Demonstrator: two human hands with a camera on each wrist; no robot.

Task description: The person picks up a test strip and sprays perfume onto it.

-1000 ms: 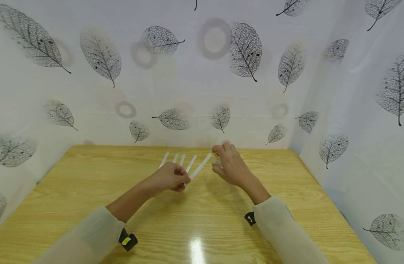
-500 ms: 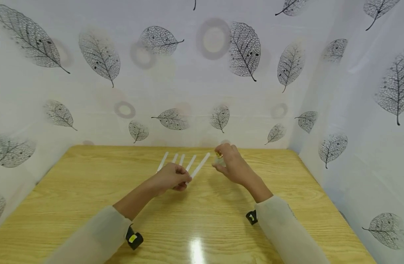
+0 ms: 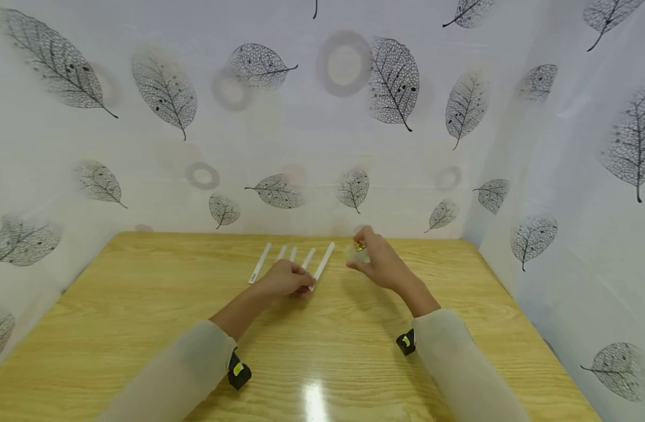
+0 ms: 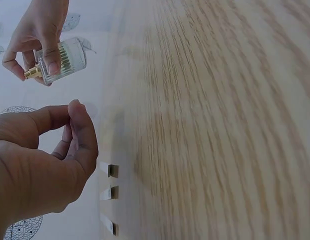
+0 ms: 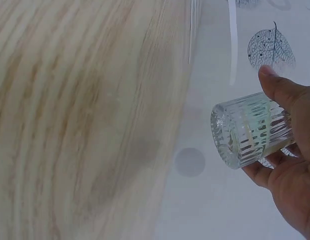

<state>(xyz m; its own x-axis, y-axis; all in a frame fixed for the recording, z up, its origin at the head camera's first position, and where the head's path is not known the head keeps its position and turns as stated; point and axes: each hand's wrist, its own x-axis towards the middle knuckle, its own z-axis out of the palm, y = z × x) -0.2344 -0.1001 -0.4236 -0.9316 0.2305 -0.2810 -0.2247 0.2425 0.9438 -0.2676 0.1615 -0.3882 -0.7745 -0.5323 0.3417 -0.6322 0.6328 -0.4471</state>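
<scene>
My left hand (image 3: pixel 286 279) pinches the lower end of a white paper strip (image 3: pixel 324 262) between thumb and fingertips. That raised strip (image 5: pixel 233 45) also shows in the right wrist view. My right hand (image 3: pixel 381 262) holds a clear ribbed glass perfume bottle (image 4: pixel 66 59) with a gold spray nozzle (image 4: pixel 32 73). Its fingers and thumb wrap the glass, and a fingertip is at the nozzle. The bottle is to the right of the strip, apart from it. In the left wrist view the left fingertips (image 4: pixel 77 111) meet, but the strip cannot be made out there.
Several more white strips, among them the leftmost strip (image 3: pixel 260 263), are in a row at the back of the wooden table (image 3: pixel 169 305), partly hidden by the left hand. A leaf-patterned curtain (image 3: pixel 311 135) surrounds the table's back and sides.
My right hand has drawn the bottle to the right, away from the strip. My left hand has shifted slightly right with its strip, uncovering more of the leftmost strip.
</scene>
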